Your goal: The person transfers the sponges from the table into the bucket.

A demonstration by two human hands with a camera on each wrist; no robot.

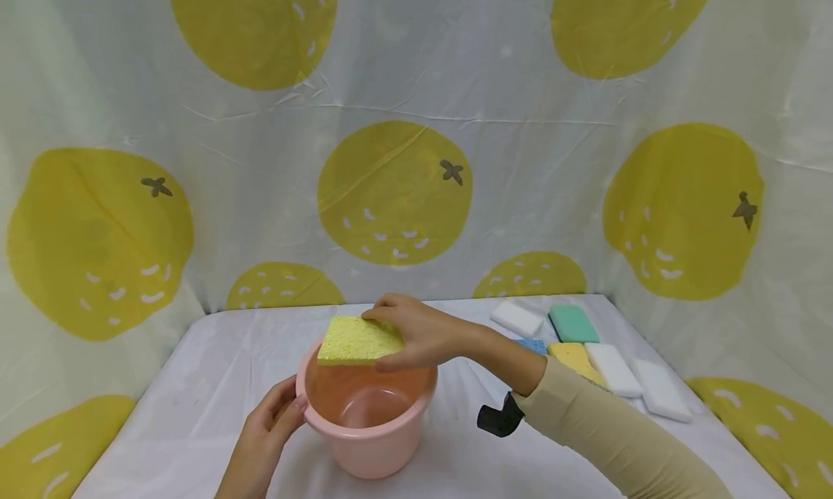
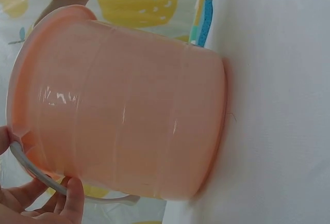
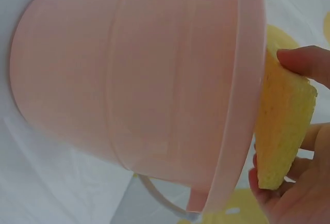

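The fingers of the right hand (image 1: pixel 423 333) pinch the sponge (image 1: pixel 354 341), a pale yellow slab, by one end; it sits over the mouth of the bucket (image 1: pixel 377 452), close to the rim, though I can't tell whether the two touch; the fingers of the left hand (image 1: pixel 260 430) are curled at the bucket's left side, gripping its rim, with the thin handle (image 2: pixel 34 171) passing across them; the bucket is pink and stands upright on the white tabletop (image 1: pixel 215 369).

Beyond the right forearm, which has a beige sleeve (image 1: pixel 605 427) pushed up it, more cleaning pieces lie in a loose group; a green sponge (image 1: pixel 574 323), an amber sponge (image 1: pixel 573 361), a blue sponge (image 1: pixel 532 346) partly hidden by the arm, and three white blocks (image 1: pixel 613 369); behind everything hangs a pale curtain (image 1: pixel 260 144) printed with big yellow fruit.
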